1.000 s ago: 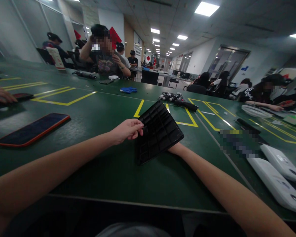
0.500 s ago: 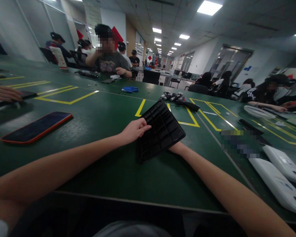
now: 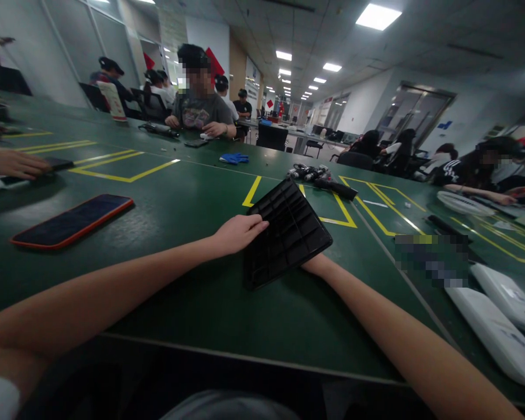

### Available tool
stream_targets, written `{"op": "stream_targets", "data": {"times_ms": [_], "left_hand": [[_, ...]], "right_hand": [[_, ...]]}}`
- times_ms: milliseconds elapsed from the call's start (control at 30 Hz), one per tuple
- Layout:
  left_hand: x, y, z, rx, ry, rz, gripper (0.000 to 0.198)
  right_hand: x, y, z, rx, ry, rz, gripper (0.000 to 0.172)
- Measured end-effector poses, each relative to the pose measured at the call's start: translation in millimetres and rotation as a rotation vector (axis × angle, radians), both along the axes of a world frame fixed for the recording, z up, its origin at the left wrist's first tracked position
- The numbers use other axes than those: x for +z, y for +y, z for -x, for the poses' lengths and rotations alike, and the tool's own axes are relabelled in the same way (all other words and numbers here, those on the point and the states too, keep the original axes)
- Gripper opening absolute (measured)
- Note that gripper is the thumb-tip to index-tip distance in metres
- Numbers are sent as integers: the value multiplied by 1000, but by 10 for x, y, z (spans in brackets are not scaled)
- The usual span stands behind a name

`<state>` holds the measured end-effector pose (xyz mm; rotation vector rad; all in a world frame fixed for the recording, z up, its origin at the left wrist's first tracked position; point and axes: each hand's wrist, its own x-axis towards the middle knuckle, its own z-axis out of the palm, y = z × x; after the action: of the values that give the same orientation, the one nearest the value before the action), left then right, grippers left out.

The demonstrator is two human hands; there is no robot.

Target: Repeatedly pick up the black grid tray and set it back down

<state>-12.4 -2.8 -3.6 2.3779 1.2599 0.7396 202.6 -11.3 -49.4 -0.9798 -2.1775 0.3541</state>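
Note:
A black tray (image 3: pixel 291 227) with a grid of shallow compartments is held tilted above the green table, its divided side facing me. My right hand (image 3: pixel 315 263) supports it from behind at the lower right; the tray hides those fingers. In front of the tray's left part is my left hand (image 3: pixel 241 231), its fingers bent and pressed together against the compartments. Whatever lies between those fingertips, if anything, is hidden. Dark shade inside the tray keeps me from making out any contents.
An orange-edged phone (image 3: pixel 74 221) lies to the left, near another person's hand (image 3: pixel 20 163). Beyond the tray are a bundle of black cables (image 3: pixel 308 172) and a blue glove (image 3: pixel 234 158). White devices (image 3: pixel 492 332) lie at right. Yellow tape marks the green table (image 3: pixel 192 297). A person (image 3: pixel 201 105) sits opposite.
My left fingers have curled in, so the fingertips show less over the tray. Tray and right hand keep about the same pose. The person opposite has lowered a raised hand to the table.

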Motion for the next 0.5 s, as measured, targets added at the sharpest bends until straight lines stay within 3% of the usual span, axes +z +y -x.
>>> {"op": "stream_targets", "data": {"times_ms": [133,300,500], "left_hand": [[40,-3,23,5,34,-26,28],[98,-38,70,-144,-27,30,15],[97,-34,80,-120,-60,44,15]], "right_hand": [[42,-22,-5,26,-97,-39,56],[58,-12,22,28,-91,-67,54],[87,-32,71,-18,-112,-85,58]]}}
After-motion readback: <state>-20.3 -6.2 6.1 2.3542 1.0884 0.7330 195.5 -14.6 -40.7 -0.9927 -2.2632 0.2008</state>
